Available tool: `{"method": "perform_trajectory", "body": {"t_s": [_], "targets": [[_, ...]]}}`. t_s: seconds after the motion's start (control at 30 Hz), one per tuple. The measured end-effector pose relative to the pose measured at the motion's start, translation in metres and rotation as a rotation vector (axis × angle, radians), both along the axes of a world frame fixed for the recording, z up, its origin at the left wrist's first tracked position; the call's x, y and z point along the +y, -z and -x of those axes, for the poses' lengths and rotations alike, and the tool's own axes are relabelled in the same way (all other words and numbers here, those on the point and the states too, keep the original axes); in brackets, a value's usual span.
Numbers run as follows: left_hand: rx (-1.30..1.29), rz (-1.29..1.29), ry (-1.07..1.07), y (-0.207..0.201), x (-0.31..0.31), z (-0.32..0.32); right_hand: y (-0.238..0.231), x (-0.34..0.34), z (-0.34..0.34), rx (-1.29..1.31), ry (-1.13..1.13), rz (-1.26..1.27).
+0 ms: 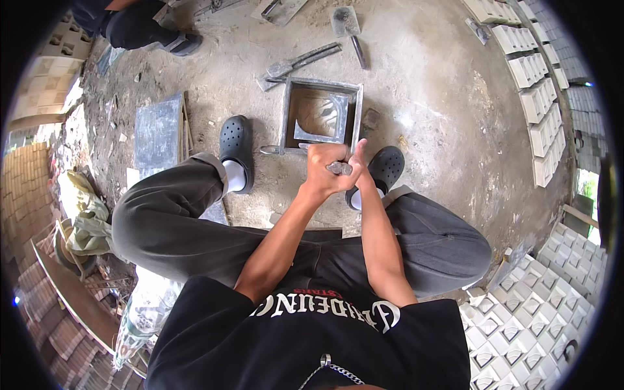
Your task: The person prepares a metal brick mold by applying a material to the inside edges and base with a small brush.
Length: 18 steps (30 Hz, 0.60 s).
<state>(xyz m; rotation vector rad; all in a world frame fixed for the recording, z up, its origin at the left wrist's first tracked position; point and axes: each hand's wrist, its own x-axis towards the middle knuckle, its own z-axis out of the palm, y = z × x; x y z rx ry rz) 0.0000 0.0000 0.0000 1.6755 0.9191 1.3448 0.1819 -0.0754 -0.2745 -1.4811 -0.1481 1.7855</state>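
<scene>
My left hand [325, 170] is closed round a rough, grey-crusted handle [339, 168], whose blunt end shows between my two hands. Pressed against it from the other side is my right hand [359, 170], fingers curled in and thumb stretched forward; the rest of what they hold is hidden below. Both hands are over the near side of a square metal mould [286, 117] on the floor between my feet. Inside the mould sits a grey plate [339, 110] with a curved cut-out, and behind it a relief pattern [318, 114] partly shows.
Long metal tools [305, 60] and a trowel-like tool [346, 23] lie beyond the mould. Stacked dark boards [159, 130] are at the left. Pale patterned blocks stand in rows [536, 97] at the right, more [520, 325] at lower right. Another person's leg [140, 29] shows at far left.
</scene>
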Motion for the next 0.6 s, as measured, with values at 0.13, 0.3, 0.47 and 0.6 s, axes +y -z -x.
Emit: {"method": "perform_trajectory", "body": {"t_s": [0.13,0.3,0.47,0.6], "targets": [[-0.029,0.034,-0.114,0.023,0.012,0.026,-0.061,0.024,0.045,-0.147,0.033,-0.037],[-0.047,0.05,-0.118,0.013,0.002,0.029,-0.076,0.01,0.034,-0.192,0.036,-0.024],[-0.081,0.275,-0.229,0.031,0.041,0.042,-0.082,0.043,0.02,-0.212,0.009,-0.09],[-0.044,0.196,-0.216,0.036,0.038,0.062,-0.086,0.037,0.034,-0.192,-0.005,-0.073]]}}
